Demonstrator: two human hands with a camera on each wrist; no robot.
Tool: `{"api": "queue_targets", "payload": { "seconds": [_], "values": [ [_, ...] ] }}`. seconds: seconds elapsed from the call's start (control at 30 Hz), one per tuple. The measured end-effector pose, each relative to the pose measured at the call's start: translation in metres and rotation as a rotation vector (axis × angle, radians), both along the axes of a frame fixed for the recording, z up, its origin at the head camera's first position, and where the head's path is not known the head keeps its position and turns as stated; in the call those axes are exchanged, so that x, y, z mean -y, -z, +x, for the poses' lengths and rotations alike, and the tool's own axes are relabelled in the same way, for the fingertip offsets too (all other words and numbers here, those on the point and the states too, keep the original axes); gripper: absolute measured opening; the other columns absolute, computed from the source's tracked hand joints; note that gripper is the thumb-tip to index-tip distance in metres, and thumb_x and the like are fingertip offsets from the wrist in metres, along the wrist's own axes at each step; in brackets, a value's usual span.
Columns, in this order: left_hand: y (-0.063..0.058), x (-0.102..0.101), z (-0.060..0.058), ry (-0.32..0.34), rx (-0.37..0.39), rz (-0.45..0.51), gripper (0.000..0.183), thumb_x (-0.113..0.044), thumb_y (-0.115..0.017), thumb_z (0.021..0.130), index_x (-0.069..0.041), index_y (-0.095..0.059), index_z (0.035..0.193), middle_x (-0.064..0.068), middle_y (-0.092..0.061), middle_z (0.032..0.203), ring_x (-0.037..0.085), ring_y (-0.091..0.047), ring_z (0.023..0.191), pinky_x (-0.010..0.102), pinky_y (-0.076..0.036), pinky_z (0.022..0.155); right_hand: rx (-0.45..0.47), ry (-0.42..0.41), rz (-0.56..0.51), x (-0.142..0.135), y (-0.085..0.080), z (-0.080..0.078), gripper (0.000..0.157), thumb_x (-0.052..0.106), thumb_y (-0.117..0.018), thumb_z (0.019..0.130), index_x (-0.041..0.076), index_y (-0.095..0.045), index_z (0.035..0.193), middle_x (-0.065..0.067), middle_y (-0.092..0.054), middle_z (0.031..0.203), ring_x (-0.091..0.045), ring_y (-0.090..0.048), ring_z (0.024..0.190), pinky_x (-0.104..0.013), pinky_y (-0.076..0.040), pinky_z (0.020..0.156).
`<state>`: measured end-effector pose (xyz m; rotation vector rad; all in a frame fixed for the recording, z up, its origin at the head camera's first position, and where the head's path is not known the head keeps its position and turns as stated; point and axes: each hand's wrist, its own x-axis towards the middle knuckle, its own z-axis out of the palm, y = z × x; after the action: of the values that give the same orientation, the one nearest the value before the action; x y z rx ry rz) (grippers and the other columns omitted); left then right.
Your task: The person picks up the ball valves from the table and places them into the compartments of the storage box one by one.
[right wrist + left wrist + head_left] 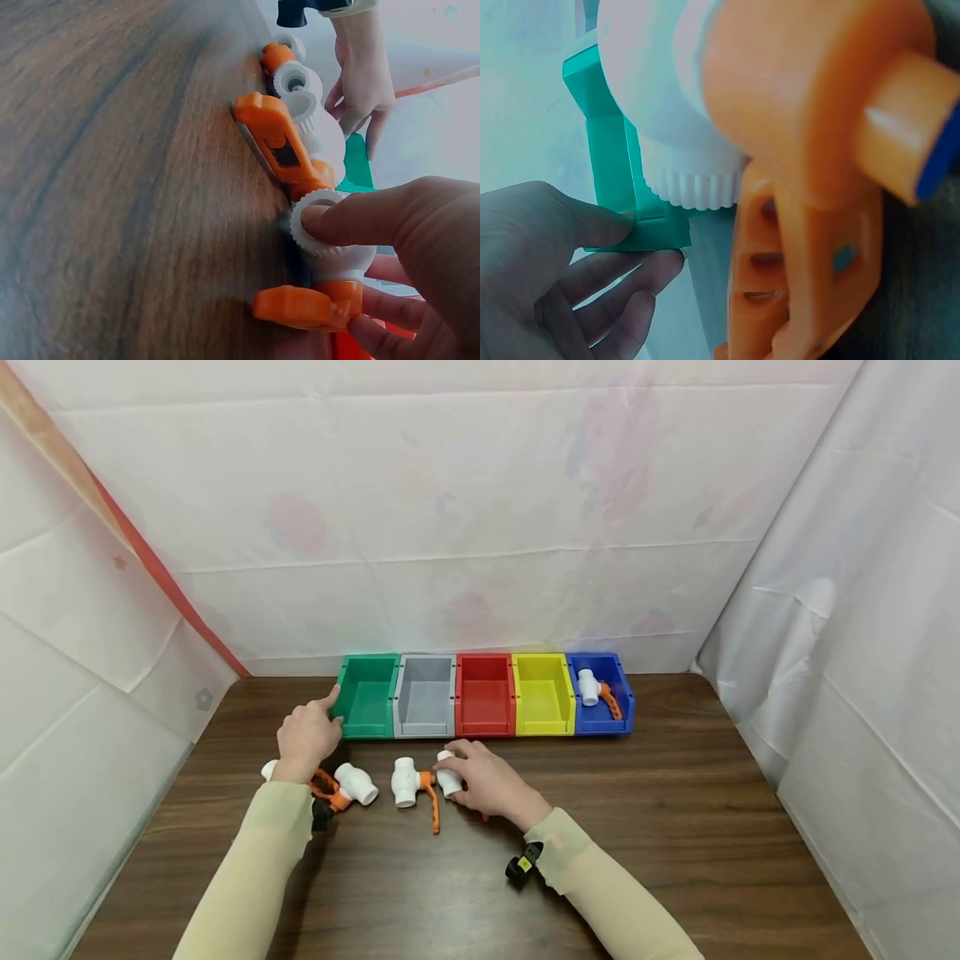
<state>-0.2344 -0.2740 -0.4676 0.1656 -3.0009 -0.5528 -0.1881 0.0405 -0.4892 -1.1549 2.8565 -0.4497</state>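
Observation:
My left hand (307, 735) is at the left side of the green bin (367, 727), thumb and fingers gripping its front corner. In the left wrist view a white ball valve with an orange handle (802, 150) fills the foreground. With my right hand (491, 781) I hold another white ball valve (448, 775), the thumb pressed on its ribbed open end in the right wrist view. Just left of it lies a ball valve (405, 782), its orange handle pointing toward me. Farther left, a ball valve (356, 783) rests beside my left wrist, and a white valve end (268, 769) is partly hidden behind that wrist.
To the right of the green bin stand a grey bin (425, 727), a red bin (486, 727), a yellow bin (543, 727) and a blue bin (602, 727) in one row. The blue one holds a ball valve (588, 687). A white curtain (450, 527) hangs behind the wooden table (675, 827).

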Motion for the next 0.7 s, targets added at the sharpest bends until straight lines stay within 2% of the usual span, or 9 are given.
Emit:
{"api": "queue_targets", "payload": {
  "seconds": [0.7],
  "values": [
    [-0.0017, -0.0027, 0.0011, -0.007, 0.012, -0.007, 0.058, -0.021, -0.056, 0.092, -0.022, -0.034, 0.146, 0.011, -0.046, 0.054, 0.026, -0.037, 0.043, 0.035, -0.031, 0.037, -0.017, 0.017, -0.007, 0.0011, 0.0023, -0.0020, 0.041, 0.029, -0.076, 0.077, 0.032, -0.065, 0.116, 0.000, -0.045, 0.131, -0.016, -0.042, 0.112, -0.030, -0.047, 0.083]
  ]
}}
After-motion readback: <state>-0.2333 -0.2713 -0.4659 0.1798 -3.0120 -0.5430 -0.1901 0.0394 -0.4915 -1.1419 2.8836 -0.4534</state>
